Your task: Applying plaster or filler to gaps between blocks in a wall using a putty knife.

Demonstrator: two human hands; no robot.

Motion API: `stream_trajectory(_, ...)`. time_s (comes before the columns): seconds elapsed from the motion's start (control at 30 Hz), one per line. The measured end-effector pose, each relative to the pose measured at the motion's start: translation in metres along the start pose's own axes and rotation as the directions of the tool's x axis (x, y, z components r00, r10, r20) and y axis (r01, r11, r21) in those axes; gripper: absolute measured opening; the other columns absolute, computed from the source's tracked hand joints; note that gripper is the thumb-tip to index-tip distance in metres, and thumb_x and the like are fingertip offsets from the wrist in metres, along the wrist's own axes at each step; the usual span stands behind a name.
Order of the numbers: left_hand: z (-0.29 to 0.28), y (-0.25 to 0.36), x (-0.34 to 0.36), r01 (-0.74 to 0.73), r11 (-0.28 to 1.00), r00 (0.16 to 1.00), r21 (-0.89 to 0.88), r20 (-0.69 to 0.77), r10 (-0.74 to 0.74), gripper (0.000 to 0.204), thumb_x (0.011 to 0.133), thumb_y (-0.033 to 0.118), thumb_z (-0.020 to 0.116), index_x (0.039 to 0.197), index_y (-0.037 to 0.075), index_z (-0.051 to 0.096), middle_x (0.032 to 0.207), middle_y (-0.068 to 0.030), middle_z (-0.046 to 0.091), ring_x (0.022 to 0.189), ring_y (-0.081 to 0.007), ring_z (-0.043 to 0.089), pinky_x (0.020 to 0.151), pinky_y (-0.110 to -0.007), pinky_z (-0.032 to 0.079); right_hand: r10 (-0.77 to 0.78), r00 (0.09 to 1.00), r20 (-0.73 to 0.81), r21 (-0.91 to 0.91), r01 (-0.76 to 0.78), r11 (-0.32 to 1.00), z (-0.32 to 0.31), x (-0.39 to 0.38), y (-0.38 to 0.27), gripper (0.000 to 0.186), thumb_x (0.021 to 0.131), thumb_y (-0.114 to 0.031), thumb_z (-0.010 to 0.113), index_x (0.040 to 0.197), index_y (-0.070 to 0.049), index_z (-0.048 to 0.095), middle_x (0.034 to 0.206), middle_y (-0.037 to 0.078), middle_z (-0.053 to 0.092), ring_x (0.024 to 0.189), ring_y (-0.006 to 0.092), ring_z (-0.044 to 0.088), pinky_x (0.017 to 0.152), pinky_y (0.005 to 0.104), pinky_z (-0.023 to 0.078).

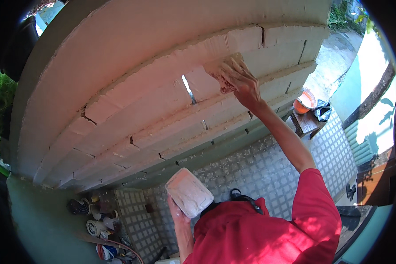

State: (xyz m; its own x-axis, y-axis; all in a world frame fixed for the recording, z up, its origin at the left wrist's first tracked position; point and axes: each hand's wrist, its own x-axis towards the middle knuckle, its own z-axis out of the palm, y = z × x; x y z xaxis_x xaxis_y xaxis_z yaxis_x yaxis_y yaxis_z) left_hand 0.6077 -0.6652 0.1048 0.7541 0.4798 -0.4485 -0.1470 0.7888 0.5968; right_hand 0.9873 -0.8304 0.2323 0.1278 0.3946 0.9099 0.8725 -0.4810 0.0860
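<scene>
My right hand [241, 81] reaches up to the pale ridged wall [149, 75], fingers spread over a flat tan piece [214, 67] pressed against its surface. The kind of that piece is hard to make out; its lower edge looks reddish and smeared. Low and to the left, my left hand [177, 213] grips a whitish rectangular plastic tub [189, 192] from beneath and its side. Pale, paste-like stuff coats the inside of the tub. Dark cracks and narrow slots run through the stepped bands of the wall, and one slot lets bright light through.
An orange bucket [304, 102] stands on a small wooden bench [306, 123] at the right, beside a black plastic bag [323, 111]. Cans and containers [97, 228] crowd the lower left corner. Pale specks dot the tiled floor [259, 158]. A dark door handle [350, 192] sits far right.
</scene>
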Motion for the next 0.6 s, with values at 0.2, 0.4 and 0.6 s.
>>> stream_trajectory(0.2,0.001,-0.005,0.004,0.024,0.998,0.999,0.050,0.032,-0.026,0.052,0.098,0.045,0.035,0.133,0.008,0.045,0.129,-0.0092,0.054,0.115,-0.0277,0.055,0.097,-0.043,0.048,-0.007,0.990,-0.139,0.004,0.008,1.000,0.016,0.053,-0.009,0.047,0.065,0.004,0.065,0.110,-0.009,0.067,0.123,0.004,0.060,0.120,0.0271,0.053,0.101,0.0447,0.044)
stream_trajectory(0.4,0.006,-0.003,0.000,0.019,1.000,0.999,0.019,0.039,-0.020,0.052,0.098,0.045,0.035,0.134,0.008,0.044,0.130,-0.0092,0.054,0.115,-0.0277,0.055,0.096,-0.044,0.048,0.090,0.996,-0.002,0.025,-0.090,0.996,0.030,-0.019,-0.006,0.049,0.066,0.010,0.059,0.111,-0.008,0.067,0.122,0.007,0.061,0.120,0.0292,0.053,0.101,0.0440,0.044)
stream_trajectory(0.6,-0.003,-0.001,-0.005,0.006,1.000,1.000,0.008,0.002,-0.006,0.052,0.098,0.044,0.035,0.133,0.007,0.044,0.130,-0.0098,0.053,0.116,-0.0279,0.055,0.097,-0.043,0.048,0.446,0.880,-0.163,0.325,-0.379,0.866,-0.020,-0.011,-0.027,0.035,0.079,0.008,0.056,0.111,-0.002,0.066,0.113,0.013,0.066,0.110,0.0257,0.061,0.097,0.0340,0.045)
